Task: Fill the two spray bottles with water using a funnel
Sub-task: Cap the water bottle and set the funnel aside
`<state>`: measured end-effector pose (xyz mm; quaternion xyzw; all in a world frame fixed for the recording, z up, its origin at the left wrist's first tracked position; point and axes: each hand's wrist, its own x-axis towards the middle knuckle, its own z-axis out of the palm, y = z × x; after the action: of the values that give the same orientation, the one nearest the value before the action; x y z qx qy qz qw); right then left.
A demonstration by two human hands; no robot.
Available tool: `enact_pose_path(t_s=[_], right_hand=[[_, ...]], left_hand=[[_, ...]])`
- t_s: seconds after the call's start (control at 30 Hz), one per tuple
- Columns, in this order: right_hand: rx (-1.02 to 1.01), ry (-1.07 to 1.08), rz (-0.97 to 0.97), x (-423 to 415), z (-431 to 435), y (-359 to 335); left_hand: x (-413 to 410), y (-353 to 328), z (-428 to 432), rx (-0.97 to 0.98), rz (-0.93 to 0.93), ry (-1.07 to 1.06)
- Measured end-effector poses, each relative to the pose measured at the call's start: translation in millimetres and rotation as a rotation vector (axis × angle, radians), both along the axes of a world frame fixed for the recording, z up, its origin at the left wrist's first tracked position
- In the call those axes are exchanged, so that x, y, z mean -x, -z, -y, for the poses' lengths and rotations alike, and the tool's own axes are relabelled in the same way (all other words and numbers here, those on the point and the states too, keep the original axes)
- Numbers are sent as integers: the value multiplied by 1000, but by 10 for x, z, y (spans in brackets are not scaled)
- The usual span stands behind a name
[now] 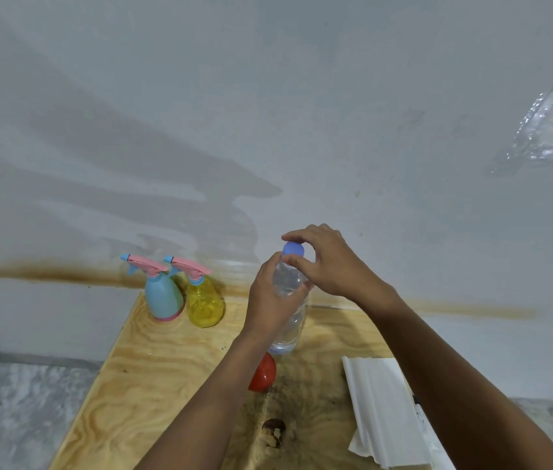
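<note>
Fingers of our right hand point(331, 262) are pinched together around the blue screw cap point(293, 248) of a clear plastic water bottle point(288, 310), thumb on the near side and the index finger curled over the top. Our left hand point(268, 300) is wrapped tight around the bottle's shoulder and upper body, holding it upright over the pale plywood board point(153, 361) that serves as the work surface; we cannot tell whether its base touches the wood. Just below the bottle, partly hidden by our left forearm, lies a red plastic funnel point(263, 373) on the board. At the board's far left corner, near the wall, stand the two spray bottles side by side and almost touching: an opaque light blue spray bottle point(163, 296) on the left and a translucent yellow spray bottle point(205, 305) on the right, each with a pink trigger head still screwed on. To our right a folded white cloth point(380, 408) rests on the board's edge.
</note>
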<state>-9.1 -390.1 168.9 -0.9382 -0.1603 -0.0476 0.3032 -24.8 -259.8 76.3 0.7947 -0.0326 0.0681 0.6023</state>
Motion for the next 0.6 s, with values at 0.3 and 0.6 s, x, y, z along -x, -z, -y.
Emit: enact_pose_path(t_s=[0.3, 0.6], right_hand=[[-139, 115, 8, 51, -93, 127], [-286, 201, 40, 116, -202, 221]], left_hand=[[23, -45, -5, 40, 16, 20], [24, -28, 14, 62, -4, 3]])
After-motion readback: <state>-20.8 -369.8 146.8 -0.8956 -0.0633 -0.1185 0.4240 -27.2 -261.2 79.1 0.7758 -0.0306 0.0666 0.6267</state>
